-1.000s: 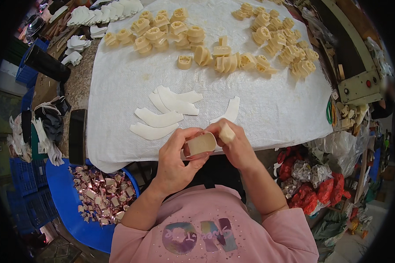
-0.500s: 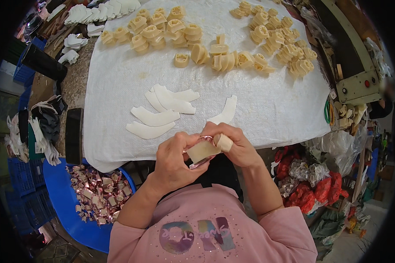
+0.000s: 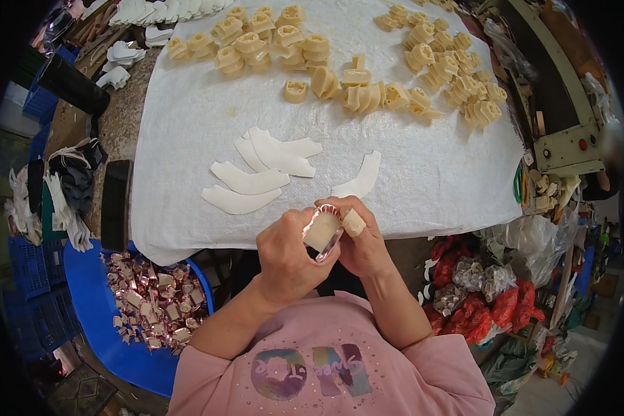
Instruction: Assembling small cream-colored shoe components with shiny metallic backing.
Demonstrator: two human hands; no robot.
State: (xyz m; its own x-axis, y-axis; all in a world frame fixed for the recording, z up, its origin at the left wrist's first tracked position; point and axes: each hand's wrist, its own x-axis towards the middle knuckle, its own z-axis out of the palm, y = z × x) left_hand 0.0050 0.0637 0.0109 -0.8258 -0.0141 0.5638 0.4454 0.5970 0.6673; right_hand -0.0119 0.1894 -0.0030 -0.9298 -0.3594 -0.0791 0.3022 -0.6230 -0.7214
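Note:
My left hand (image 3: 283, 251) is closed round a block-shaped shoe heel (image 3: 321, 231), cream on its flat face and edged with shiny pink metallic covering. The fingers of my right hand (image 3: 365, 255) press on the heel's upper right edge, partly hidden behind it. A beige wrap (image 3: 353, 223) covers one digit of that hand. Just beyond my hands, a single curved white strip (image 3: 360, 177) lies on the white cloth (image 3: 187, 149). Several similar white strips (image 3: 249, 179) overlap one another to its left.
Bare cream heels (image 3: 256, 43) lie in clusters across the table's far side, with more heels (image 3: 457, 69) at far right. A blue basin (image 3: 90, 305) at lower left holds several pink-covered heels (image 3: 159, 301). A phone (image 3: 116, 201) rests by the left edge. Red plastic bags (image 3: 513, 305) stand at right.
The heel has turned in my hands and stands more upright, showing its ridged pink rim. Both hands have shifted slightly; the view has moved a little.

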